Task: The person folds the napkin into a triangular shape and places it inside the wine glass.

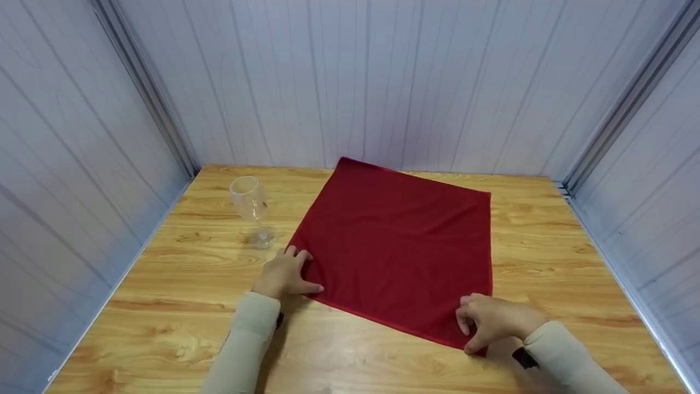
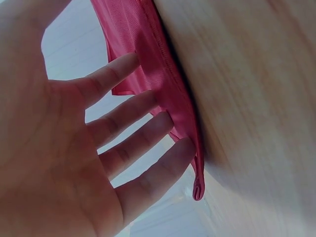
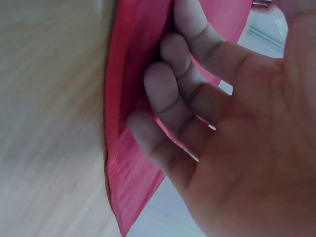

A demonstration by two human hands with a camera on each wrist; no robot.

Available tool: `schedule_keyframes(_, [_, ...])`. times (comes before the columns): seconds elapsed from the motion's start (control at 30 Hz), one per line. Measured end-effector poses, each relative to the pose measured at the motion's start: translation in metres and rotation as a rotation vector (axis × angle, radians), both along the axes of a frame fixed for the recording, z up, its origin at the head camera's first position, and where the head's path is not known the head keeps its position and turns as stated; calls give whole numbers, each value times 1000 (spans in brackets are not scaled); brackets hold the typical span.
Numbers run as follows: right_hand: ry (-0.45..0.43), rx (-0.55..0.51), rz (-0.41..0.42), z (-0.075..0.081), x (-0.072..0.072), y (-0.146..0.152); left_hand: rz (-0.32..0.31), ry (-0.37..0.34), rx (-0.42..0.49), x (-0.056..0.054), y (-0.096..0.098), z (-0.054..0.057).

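Note:
A dark red square cloth (image 1: pixel 394 246) lies spread on the wooden table, mostly smooth with a few faint creases. At its left corner my left hand (image 1: pixel 284 273) rests with fingers spread and covers that corner. In the left wrist view, nearly straight fingers (image 2: pixel 143 133) touch the red cloth (image 2: pixel 163 74) near its hemmed edge. My right hand (image 1: pixel 495 317) is at the near right corner, thumb by the hem. The right wrist view shows loosely bent fingertips (image 3: pixel 160 86) against the cloth (image 3: pixel 136 163), not visibly pinching it.
A clear stemmed glass (image 1: pixel 250 205) stands upright on the table, left of the cloth and just beyond my left hand. The wooden table (image 1: pixel 164 306) is bounded by pale panelled walls (image 1: pixel 383 82) at the back and both sides. The cloth's far corner reaches the back wall.

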State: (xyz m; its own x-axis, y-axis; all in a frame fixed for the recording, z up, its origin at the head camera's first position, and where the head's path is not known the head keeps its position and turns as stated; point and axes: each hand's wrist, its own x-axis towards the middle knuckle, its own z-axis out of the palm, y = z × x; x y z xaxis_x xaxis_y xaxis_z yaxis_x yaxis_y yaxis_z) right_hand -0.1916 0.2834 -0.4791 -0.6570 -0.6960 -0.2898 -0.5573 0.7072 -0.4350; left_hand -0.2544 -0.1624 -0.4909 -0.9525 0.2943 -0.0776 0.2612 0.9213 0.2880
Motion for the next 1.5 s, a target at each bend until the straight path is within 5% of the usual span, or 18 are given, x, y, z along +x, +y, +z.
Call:
schedule_keyframes(0.63, [35,-45,-11,-3,-7,-1,11,-12,14,1,1,-3])
schedule_keyframes(1.17, [380,-263,-55,5,-47,7,20,-18,18,-1,2,1])
schedule_keyframes(1.5, [470,-267,-101,1,-68,-7,23,-29,14,1,2,3])
